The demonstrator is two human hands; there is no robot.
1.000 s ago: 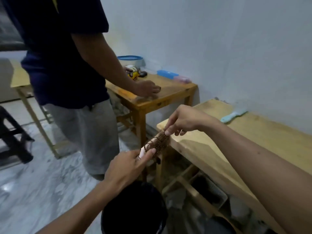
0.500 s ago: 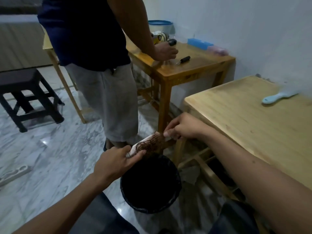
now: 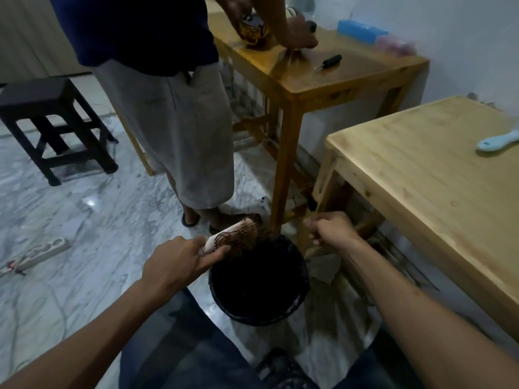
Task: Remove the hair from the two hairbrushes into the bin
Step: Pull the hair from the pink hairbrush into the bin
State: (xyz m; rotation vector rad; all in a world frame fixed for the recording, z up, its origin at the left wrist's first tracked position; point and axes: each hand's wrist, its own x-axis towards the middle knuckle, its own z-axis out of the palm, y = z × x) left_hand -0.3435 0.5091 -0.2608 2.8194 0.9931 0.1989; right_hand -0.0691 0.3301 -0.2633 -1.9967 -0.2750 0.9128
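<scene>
- floor [image 3: 84, 220]: grey-white marble, glossy
- wall [image 3: 463, 51]: plain white
- pale wood counter [image 3: 421, 178] at right
- darker wood table [image 3: 323, 74] behind it
- black stool [image 3: 42, 99] at left
- light dim

Bare forearms, 2 bare hands [image 3: 179, 262], dark blue trousers

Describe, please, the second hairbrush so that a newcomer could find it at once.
Start at the pale wooden table on the right, against the white wall. Near its far right edge lies a light blue plastic hairbrush, alone on the bare top. Unlike the pink hair-clogged brush held in the left hand over the black bin, nobody touches it.
</scene>
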